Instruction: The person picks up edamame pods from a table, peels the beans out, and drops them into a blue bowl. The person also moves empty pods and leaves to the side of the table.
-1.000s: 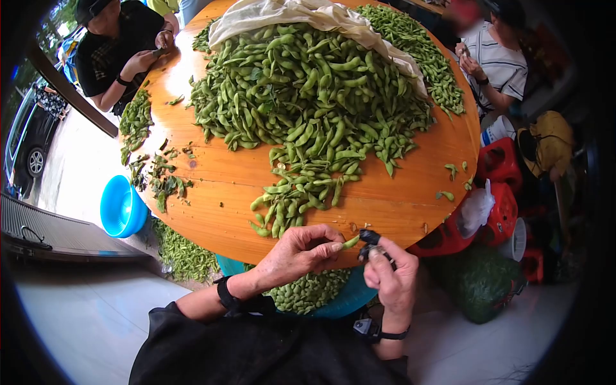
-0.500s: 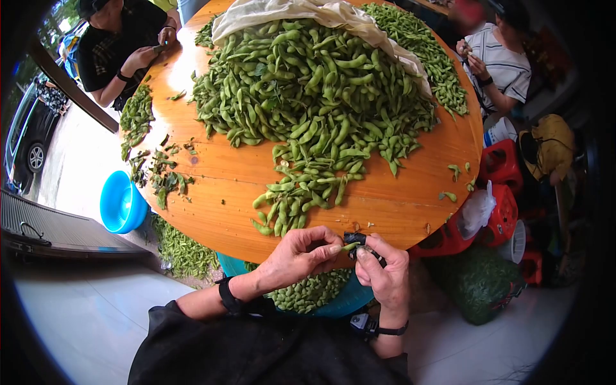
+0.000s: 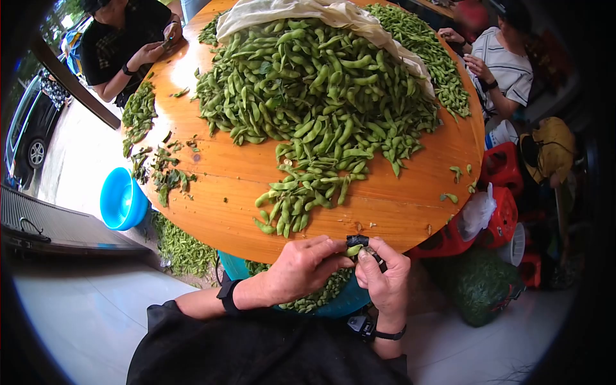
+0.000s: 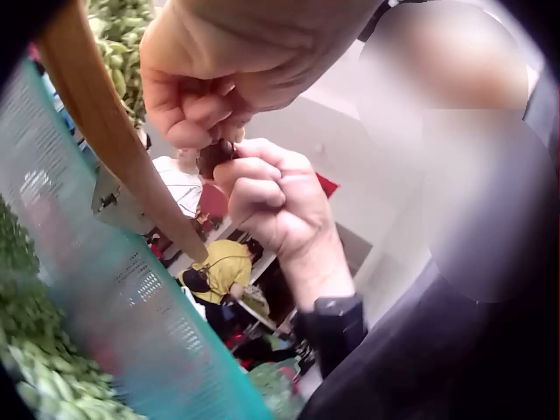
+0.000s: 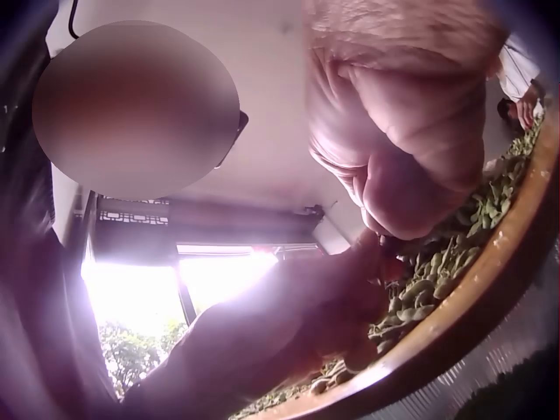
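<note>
We bring the pod and the cutter together at the table's near edge

We pinch one small green soybean pod point(image 3: 350, 249) in the curled fingertips of our left hand point(image 3: 301, 266), and where a second ago it stood clear of the small black cutting tool point(image 3: 357, 241), its tip now sits against the tool, which our right hand point(image 3: 385, 279) clamps between thumb and curled fingers; both hands have drawn in over the rim of the round orange wooden table point(image 3: 224, 212), so we judge the pod's end is being trimmed. We count one pod in hand, one cutter, one large heap of green pods point(image 3: 321, 83) too many to count, one teal mesh basket of pods point(image 3: 327, 298) under the rim, one blue plastic basin point(image 3: 122, 202) and two other people point(image 3: 122, 38) seated at the far side.
</note>
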A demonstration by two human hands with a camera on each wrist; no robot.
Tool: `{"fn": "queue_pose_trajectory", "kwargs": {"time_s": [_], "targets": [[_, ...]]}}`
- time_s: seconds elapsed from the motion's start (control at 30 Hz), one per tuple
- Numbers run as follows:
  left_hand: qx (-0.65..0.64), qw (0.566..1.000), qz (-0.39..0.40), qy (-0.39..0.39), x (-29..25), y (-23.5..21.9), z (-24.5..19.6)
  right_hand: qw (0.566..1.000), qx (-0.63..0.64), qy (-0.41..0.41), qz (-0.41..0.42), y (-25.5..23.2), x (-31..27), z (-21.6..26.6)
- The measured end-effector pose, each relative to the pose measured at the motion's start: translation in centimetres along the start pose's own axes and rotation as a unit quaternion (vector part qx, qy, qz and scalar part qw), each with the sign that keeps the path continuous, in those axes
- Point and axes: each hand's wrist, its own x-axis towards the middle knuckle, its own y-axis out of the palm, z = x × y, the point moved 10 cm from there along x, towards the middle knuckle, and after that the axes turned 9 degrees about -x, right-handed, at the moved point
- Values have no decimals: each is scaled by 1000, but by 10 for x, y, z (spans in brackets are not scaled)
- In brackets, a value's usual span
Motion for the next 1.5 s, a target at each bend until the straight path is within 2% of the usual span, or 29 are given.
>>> {"fn": "queue_pose_trajectory", "kwargs": {"time_s": [0.03, 0.07, 0.2, 0.27, 0.4, 0.43, 0.47, 0.5, 0.57, 0.6, 0.67, 0.7, 0.73, 0.77, 0.8, 0.83, 0.9, 0.93, 1.0, 1.03, 1.1, 1.13, 1.2, 1.23, 1.3, 1.43, 1.5], "targets": [[111, 991, -12, 77, -3, 2, -16, 998, -63, -9, -24, -2, -1, 2], [96, 991, -37, 81, -3, 0, -17, 994, -104, -21, -33, -2, -1, 7], [54, 996, -30, 63, 2, -8, -11, 990, -115, -70, -39, 3, -5, 15], [17, 999, 37, -26, 4, 0, 3, 994, -90, -60, -22, 4, -4, 12], [-1, 998, 52, -41, 8, -4, 6, 997, -60, -50, -24, 3, -5, 4], [-99, 983, 99, -121, 7, 3, 24, 1000, 13, -19, -1, 5, -5, -1], [-195, 949, 145, -200, 2, 11, 37, 996, 86, 13, 21, 7, -5, -7], [-195, 949, 145, -200, 4, 8, 35, 996, 86, 13, 21, 3, -4, -9], [-270, 901, 189, -282, -6, 18, 38, 980, 168, 62, 89, 12, -2, -22], [-276, 897, 205, -278, -7, 18, 40, 980, 168, 62, 90, 13, -1, -20], [-276, 901, 190, -274, -7, 17, 39, 997, 51, 29, 42, 6, 1, -13], [-277, 905, 178, -271, -6, 17, 37, 997, 52, 30, 43, 8, 2, -14], [-277, 905, 178, -271, -7, 19, 40, 989, -130, -70, -1, 3, 2, 3], [-283, 910, 160, -257, -6, 19, 42, 936, -306, -168, -45, 6, -2, 23], [-288, 916, 141, -242, -5, 18, 43, 910, -346, -214, -79, 13, -7, 41], [-288, 916, 141, -242, -5, 21, 42, 901, -367, -216, -81, 18, -9, 44], [-315, 912, 87, -247, -6, 17, 42, 878, -397, -245, -104, 26, -16, 53], [-315, 912, 86, -247, -7, 17, 44, 879, -397, -245, -104, 26, -16, 53], [-408, 875, 81, -248, -10, 21, 46, 874, -400, -257, -100, 27, -18, 55], [-408, 875, 81, -247, -10, 21, 46, 874, -400, -257, -100, 28, -19, 55], [-475, 836, 47, -270, -11, 23, 49, 874, -384, -278, -103, 29, -20, 57], [-475, 837, 46, -269, -11, 24, 47, 874, -385, -279, -103, 27, -19, 55], [-494, 831, 27, -255, -10, 24, 45, 911, -321, -242, -94, 15, -14, 41], [-494, 831, 27, -255, -11, 24, 44, 911, -321, -242, -94, 14, -14, 38], [-497, 822, 36, -276, -14, 27, 46, 958, -227, -161, -65, 9, -8, 17], [-529, 804, 37, -270, -16, 29, 47, 954, -237, -171, -65, 9, -8, 20], [-569, 773, 36, -278, -16, 32, 47, 934, -260, -234, -72, 11, -12, 30]]}}
